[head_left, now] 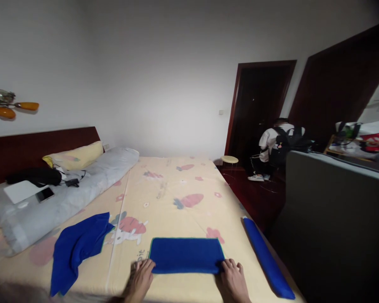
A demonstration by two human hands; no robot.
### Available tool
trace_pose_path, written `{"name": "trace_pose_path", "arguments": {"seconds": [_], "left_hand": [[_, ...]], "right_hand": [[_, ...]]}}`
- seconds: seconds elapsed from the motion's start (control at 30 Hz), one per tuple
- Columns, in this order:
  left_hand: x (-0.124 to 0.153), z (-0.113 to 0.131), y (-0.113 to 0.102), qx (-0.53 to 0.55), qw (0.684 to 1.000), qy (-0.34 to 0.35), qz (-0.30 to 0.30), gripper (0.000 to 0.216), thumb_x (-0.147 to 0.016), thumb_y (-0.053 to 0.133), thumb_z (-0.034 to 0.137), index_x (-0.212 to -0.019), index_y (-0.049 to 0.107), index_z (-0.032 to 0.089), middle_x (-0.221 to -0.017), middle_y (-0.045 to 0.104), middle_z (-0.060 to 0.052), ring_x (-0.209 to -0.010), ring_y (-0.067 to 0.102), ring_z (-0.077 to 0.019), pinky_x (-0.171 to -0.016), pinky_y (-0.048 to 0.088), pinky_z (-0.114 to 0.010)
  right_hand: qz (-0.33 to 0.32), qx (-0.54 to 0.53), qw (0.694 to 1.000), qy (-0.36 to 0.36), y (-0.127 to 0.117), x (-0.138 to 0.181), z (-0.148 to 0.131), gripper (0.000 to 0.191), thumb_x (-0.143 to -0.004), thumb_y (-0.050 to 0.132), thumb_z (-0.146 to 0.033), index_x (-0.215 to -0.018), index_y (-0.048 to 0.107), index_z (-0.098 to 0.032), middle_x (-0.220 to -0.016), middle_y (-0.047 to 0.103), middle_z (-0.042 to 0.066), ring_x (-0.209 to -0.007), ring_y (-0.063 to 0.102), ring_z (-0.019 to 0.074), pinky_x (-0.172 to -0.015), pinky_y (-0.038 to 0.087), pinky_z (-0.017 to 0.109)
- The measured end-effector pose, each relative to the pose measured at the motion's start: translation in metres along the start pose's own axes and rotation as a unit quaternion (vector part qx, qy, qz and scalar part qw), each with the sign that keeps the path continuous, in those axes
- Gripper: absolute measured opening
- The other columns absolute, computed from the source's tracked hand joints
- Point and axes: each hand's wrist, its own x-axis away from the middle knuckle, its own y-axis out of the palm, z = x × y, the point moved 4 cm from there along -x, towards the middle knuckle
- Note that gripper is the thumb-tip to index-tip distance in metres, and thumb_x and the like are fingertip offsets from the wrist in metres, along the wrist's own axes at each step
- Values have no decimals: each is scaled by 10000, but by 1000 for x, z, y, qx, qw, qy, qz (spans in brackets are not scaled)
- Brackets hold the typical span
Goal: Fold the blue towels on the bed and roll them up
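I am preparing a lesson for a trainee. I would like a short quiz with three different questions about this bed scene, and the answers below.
1. True or false: the left hand and the right hand are both at near corners of the flat blue cloth.

2. Choose one. On the bed, what lies to the right of the right hand?
A. A yellow pillow
B. A long blue bundle
C. A round stool

3. Fill the gap with "crumpled" or "neatly folded": to the left of the left hand, a second blue cloth lies ____.

Key: 1. True. 2. B. 3. Crumpled.
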Motion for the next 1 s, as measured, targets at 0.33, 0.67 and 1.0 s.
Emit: {"name": "trace_pose_path", "arguments": {"seconds": [0.33, 0.67, 1.0], "left_hand": [[1, -28, 8, 31, 992, -115, -41, 386, -794, 427, 85, -1071, 638, 252, -1078, 716, -8, -1053, 627, -140, -950, 411, -248], [-7, 85, 63, 3, 998, 33, -54, 787, -711, 372, 64, -1483, 298, 203, -1576, 258, -2, -1453, 248, -201, -1196, 244, -401], [18, 51, 83, -28, 994, 103, 12, 738, -852, 333, 117, -1486, 9, 310, -1554, 254, 50, -1417, 329, -186, -1151, 341, -392]], "right_hand": [[-63, -6, 997, 43, 15, 3, 7, 304, -815, 421, -182, -1003, 660, -185, -932, 711, 102, -937, 605, 276, -856, 357, 426], [-52, -140, 981, -121, 52, 8, -87, 576, -864, 384, -206, -1437, 386, -257, -1483, 439, 52, -1345, 436, 258, -1073, 381, 443], [6, -112, 979, -172, 78, 31, -69, 634, -916, 403, -264, -1495, 146, -294, -1491, 386, 30, -1344, 435, 230, -1070, 405, 387]]}}
